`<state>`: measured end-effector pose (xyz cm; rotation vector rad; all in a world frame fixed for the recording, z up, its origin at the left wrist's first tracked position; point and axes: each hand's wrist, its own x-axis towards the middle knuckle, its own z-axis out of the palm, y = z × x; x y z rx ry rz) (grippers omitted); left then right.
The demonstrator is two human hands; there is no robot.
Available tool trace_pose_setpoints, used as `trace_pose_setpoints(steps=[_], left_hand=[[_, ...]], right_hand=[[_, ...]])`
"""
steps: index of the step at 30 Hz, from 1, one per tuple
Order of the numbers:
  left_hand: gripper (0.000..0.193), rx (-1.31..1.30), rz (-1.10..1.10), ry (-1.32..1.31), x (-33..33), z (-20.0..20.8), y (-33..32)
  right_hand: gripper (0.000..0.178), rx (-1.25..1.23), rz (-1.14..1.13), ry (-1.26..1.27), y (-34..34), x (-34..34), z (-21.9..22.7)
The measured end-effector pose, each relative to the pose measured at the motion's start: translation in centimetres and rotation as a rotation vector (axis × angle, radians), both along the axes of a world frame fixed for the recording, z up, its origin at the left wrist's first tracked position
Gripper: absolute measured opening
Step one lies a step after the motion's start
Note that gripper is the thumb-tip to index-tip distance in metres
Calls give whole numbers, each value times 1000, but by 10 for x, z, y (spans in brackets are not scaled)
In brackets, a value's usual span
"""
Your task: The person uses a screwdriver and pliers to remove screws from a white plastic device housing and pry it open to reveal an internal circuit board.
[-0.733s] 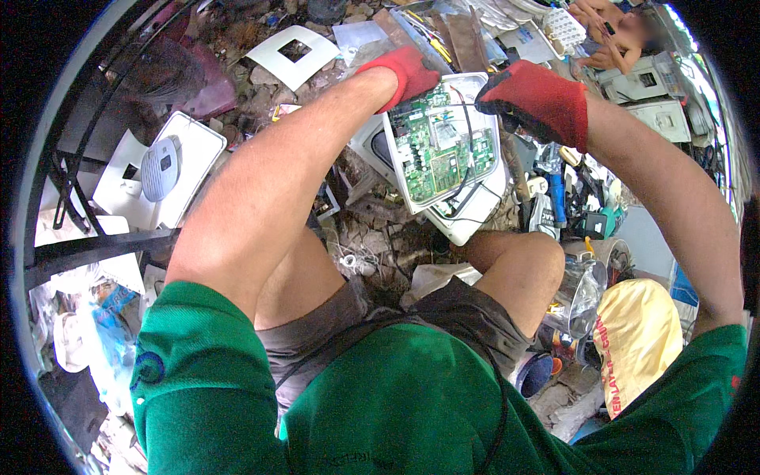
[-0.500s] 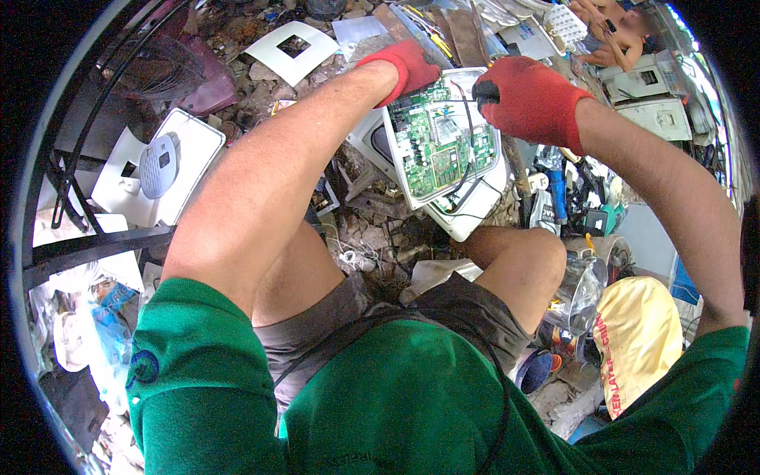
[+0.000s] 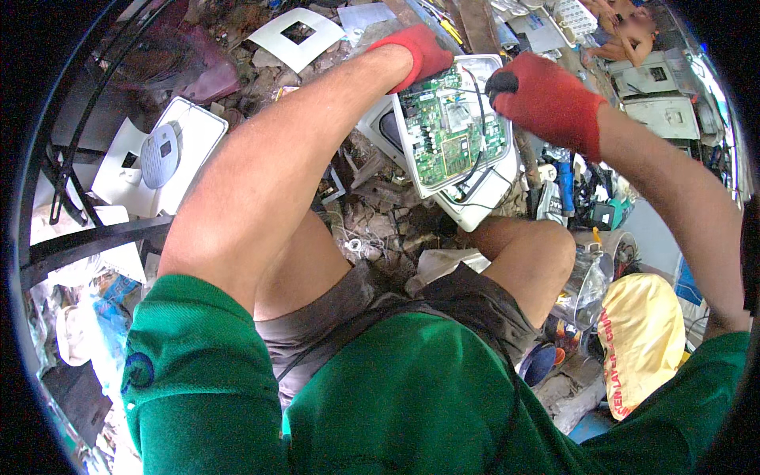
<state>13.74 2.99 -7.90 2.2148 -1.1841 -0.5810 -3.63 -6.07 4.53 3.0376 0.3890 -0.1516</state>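
A white plastic casing (image 3: 414, 176) with a green circuit board (image 3: 440, 138) inside is tilted in front of me. My left hand (image 3: 423, 57), in a red glove, grips the casing's far left rim; its fingertips are mostly hidden. At the right rim my right hand (image 3: 546, 99), in a red glove with dark fingertips, is closed in a pinch. A thin black cable (image 3: 482, 131) curves over the board and runs up by these fingers. Beneath the casing lies another white casing (image 3: 484, 203), with a black cable across it.
At left are a white panel with a grey oval part (image 3: 161, 155) and a black metal frame (image 3: 95, 239). A square white plate (image 3: 297, 39) lies far left. At right are a blue cylindrical thing (image 3: 565, 188), a yellow sack (image 3: 643, 336) and, farther off, another person (image 3: 629, 36).
Both gloved hands and the casing appear slightly farther right, as does much of the surroundings. The grips look the same.
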Motion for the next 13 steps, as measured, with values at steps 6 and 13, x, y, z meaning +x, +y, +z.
trace_pose_setpoints(steps=[6, 13], left_hand=[[54, 55, -9, -5, 1, 0, -3], [55, 29, 11, -1, 2, -13, -16]], right_hand=[[27, 144, -451, 328, 10, 11, 24], [30, 559, -844, 528, -27, 18, 12]])
